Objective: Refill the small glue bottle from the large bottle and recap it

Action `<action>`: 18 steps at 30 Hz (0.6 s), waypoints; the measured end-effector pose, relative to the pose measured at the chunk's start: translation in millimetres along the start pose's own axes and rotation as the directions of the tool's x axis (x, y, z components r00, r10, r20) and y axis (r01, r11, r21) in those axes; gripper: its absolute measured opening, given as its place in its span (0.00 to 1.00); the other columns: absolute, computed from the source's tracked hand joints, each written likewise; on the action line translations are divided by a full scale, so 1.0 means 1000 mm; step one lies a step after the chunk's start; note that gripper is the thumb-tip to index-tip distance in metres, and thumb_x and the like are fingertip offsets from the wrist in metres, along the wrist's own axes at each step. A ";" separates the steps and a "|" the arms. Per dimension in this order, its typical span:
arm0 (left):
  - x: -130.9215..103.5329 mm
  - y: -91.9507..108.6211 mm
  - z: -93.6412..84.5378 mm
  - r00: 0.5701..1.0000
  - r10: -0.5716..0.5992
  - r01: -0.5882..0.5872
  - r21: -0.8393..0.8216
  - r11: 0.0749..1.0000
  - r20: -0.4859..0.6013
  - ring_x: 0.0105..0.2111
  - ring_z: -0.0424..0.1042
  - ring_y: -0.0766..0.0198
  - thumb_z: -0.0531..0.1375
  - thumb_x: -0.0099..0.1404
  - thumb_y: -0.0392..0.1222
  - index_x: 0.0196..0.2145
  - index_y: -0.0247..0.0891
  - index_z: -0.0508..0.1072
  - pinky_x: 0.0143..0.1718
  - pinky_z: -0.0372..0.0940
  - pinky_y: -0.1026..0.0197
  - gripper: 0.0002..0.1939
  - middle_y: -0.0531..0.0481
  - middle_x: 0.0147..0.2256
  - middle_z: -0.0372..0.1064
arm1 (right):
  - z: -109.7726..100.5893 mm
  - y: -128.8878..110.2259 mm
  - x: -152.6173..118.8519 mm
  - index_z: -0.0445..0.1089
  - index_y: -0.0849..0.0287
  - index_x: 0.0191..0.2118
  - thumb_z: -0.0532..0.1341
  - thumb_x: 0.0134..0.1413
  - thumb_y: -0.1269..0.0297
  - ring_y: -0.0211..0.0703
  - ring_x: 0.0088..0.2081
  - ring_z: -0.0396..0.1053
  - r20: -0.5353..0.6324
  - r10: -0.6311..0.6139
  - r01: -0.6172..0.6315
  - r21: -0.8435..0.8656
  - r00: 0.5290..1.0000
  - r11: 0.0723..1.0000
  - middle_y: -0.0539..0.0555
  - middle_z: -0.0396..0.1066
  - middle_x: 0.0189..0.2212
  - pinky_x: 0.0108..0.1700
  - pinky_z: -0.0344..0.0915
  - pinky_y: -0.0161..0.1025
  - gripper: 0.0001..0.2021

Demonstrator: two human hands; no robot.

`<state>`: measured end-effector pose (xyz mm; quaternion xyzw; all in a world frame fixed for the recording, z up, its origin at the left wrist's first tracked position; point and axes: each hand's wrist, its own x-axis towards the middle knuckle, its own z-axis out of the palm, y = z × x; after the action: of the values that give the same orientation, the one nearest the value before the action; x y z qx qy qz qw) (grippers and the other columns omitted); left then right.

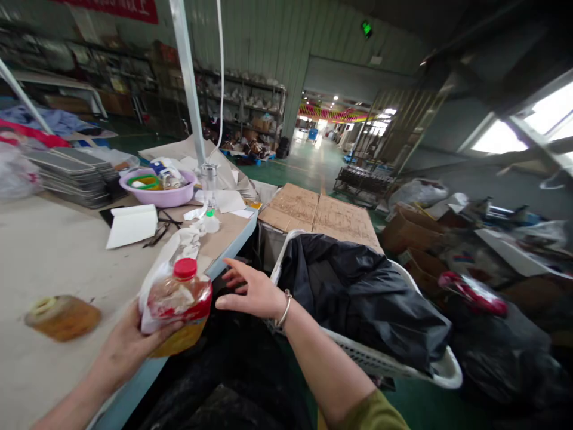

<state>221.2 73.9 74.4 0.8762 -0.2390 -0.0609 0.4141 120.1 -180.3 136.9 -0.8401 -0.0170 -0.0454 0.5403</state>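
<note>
Red-capped bottle (181,301) we clasp with our left hand (129,337), right hand (256,292) nearby, fingers spread: probably a holding step, next wanting steadiness.

On our left we have the tabletop (27,257), and at its near right edge the bottle (190,304) sits in our left hand (129,340). Left of it, a second container (65,318) rests on the tabletop. Farther back we see the notebook (132,227), with the basin (165,197) behind it and the stack of panels (76,179) left of the basin. Our right hand (257,292) hangs between the bottle and the basket (452,371), which stands right of the tabletop with sheeting (344,292) in it. Behind the basket lies cardboard (322,212); beyond that, we face shelves (242,107) left of a doorway (320,128).
</note>
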 end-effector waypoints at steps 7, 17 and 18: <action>0.055 -0.001 0.021 0.956 0.261 -0.278 0.138 0.950 0.134 0.61 0.58 0.36 0.64 0.57 0.62 0.62 0.27 0.56 0.63 0.55 0.39 0.46 0.30 0.61 0.59 | 0.020 0.019 0.030 0.61 0.55 0.59 0.72 0.39 0.54 0.45 0.50 0.72 -0.199 -0.135 0.125 -0.063 0.971 0.990 0.53 0.73 0.51 0.56 0.67 0.42 0.39; 0.038 -0.136 0.003 0.783 0.417 -0.617 0.487 0.618 0.462 0.66 0.53 0.47 0.56 0.68 0.48 0.66 0.42 0.56 0.64 0.57 0.43 0.31 0.40 0.68 0.50 | 0.085 0.203 0.095 0.58 0.70 0.60 0.66 0.42 0.67 0.55 0.55 0.67 -0.703 0.254 -0.466 -0.124 0.664 0.876 0.68 0.69 0.52 0.60 0.62 0.45 0.37; 0.037 -0.139 0.004 0.779 0.429 -0.624 0.500 0.601 0.456 0.66 0.53 0.46 0.57 0.67 0.48 0.67 0.43 0.55 0.64 0.57 0.43 0.32 0.41 0.68 0.49 | 0.095 0.221 0.098 0.61 0.70 0.57 0.66 0.42 0.68 0.54 0.54 0.68 -0.697 0.308 -0.524 -0.115 0.648 0.844 0.67 0.70 0.50 0.58 0.62 0.44 0.33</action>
<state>304.0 129.0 -29.8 0.8309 -0.5530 0.0210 0.0576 240.5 -187.7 -93.7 -0.8232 0.3760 -0.2110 0.3694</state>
